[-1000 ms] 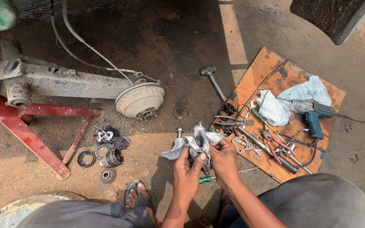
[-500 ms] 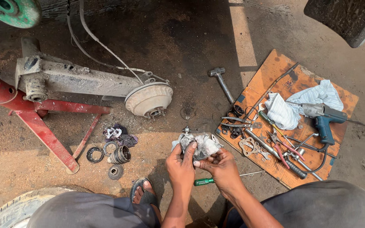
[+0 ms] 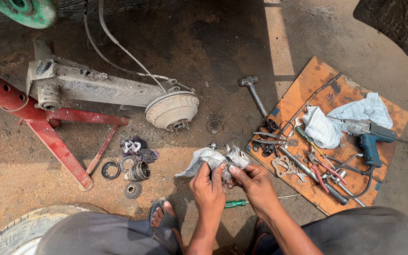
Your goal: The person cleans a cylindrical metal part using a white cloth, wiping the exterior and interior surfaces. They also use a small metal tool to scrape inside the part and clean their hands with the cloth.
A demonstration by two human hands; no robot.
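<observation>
Dirt floor (image 3: 204, 42), person squatting, view straight down.

Biggest item: grey trailing arm (image 3: 95, 87) with brake drum hub (image 3: 172, 109) at its free end, propped on a red stand (image 3: 48, 127) along the floor's left side, so the hub end hangs clear for access. Worn tyre (image 3: 5, 236) at the bottom left corner, another dark tyre (image 3: 397, 23) at the top right corner.

Plywood board (image 3: 317, 75) lies right of centre and keeps the tools out of the dirt: blue power drill (image 3: 369, 137) and a striped cloth (image 3: 350, 118) near its right edge, pliers (image 3: 319, 165), flat wrench (image 3: 286, 167) and small rings near its left edge. Hammer (image 3: 253, 92) lies on the floor just off the board's top left corner.

Bearing parts (image 3: 135, 172) and rings sit grouped on the floor under the hub, beside a crumpled dark rag (image 3: 138, 148), close to where they came out. Green-handled screwdriver (image 3: 234, 204) lies on the floor just below the hands.

Left hand (image 3: 208, 189) and right hand (image 3: 256, 186) meet in front of the knees. Both sets of fingers are closed on a dirty grey rag (image 3: 208, 158) wrapped round a small metal part; the part itself is mostly hidden, can't tell what it is. Rag is held above the floor, between hub and board. The wrap looks like it's for wiping grease while keeping grip.
</observation>
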